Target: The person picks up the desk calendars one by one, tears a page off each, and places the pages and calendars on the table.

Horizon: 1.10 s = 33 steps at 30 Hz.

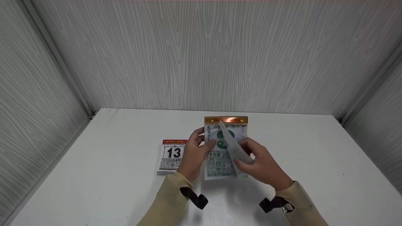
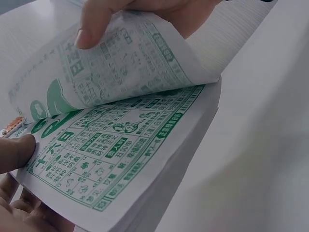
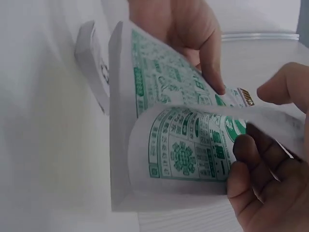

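A thick tear-off calendar (image 1: 216, 168) with green print and a shiny gold top strip (image 1: 225, 120) is held up above the table. My left hand (image 1: 195, 155) grips its left side, thumb (image 2: 17, 151) on the front page and fingers behind the pad. From the right, my right hand (image 1: 263, 164) pinches the top sheet (image 1: 235, 150) between thumb and fingers. That sheet is peeled diagonally across, showing the page beneath. Its upper end still meets the gold strip; in the right wrist view the lifted sheet (image 3: 188, 145) curls away from the pad.
A smaller calendar (image 1: 171, 157) with a red header and a black 13 lies on the white table (image 1: 119, 175), left of my left hand and partly covered by it. Grey wood-grain panels (image 1: 201, 56) stand at the back and both sides.
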Each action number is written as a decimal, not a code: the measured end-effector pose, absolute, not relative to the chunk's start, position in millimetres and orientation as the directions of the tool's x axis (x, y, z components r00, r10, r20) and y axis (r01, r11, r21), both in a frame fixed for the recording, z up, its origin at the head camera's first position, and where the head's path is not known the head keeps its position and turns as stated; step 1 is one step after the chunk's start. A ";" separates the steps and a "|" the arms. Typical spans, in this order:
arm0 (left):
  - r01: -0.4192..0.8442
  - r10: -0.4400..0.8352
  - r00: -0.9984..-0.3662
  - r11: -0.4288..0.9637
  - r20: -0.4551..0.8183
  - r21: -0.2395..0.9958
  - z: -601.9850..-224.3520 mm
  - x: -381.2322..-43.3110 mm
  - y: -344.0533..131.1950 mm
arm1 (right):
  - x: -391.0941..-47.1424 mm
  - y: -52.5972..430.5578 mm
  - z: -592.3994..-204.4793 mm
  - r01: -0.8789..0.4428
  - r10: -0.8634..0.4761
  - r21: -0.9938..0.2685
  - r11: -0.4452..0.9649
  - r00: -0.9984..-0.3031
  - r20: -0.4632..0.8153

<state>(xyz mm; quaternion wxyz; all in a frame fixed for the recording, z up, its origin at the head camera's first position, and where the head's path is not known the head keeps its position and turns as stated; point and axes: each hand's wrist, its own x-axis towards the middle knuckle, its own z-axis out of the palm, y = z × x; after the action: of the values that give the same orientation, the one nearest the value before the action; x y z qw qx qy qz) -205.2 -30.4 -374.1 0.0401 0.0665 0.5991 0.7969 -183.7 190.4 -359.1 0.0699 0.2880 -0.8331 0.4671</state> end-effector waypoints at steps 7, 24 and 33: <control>0.024 0.115 -0.992 -0.288 0.059 0.957 -374.1 -205.4 -32.3 | -184.9 186.6 -364.8 -0.733 -0.495 -0.468 0.493 -0.679 0.542; 0.045 0.107 -0.991 -0.285 0.079 0.957 -373.7 -206.6 -27.7 | -174.0 199.7 -335.6 -0.286 -0.088 -0.958 0.017 -0.955 0.283; 0.059 0.109 -0.990 -0.287 0.094 0.956 -373.0 -204.7 -27.5 | -170.6 191.9 -328.8 -0.565 0.047 -0.739 0.367 -0.783 0.621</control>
<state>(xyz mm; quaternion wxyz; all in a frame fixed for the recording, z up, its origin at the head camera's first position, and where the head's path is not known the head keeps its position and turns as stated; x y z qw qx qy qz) -204.7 -27.5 -373.0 0.0154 0.0703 0.5967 0.7992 -170.6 191.9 -328.8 0.2844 0.1668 -0.7763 0.5373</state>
